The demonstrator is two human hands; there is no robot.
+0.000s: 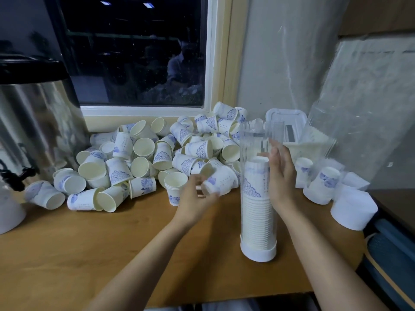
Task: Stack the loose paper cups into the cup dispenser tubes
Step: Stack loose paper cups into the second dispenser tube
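Centrally, grips a light, crushable cup (222,179) in curled left hand (195,196); steadies tube (257,223) with straight-fingered right hand (280,176); best held gently near stiffer rim.

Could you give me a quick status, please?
Left hand grips a loose cup. Right hand flat against dispenser tube, mostly full. Cup pile behind; nothing blocks the tube.
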